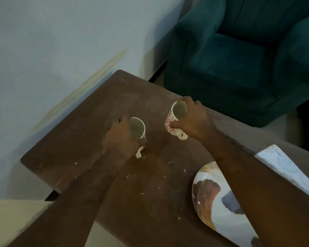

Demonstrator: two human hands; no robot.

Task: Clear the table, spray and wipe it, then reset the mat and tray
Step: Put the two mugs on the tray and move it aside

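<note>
- Brown tabletop [89,139], crumb-flecked; plate [208,202] near right edge.
- Left hand [121,139] wrapped around a mug [138,128], mid-table.
- Right hand [193,120] gripping flowered mug [175,118], tilted.

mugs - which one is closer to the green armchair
The mug in the right hand, the red-flowered mug: it sits nearer the armchair than the mug in the left hand.
</note>
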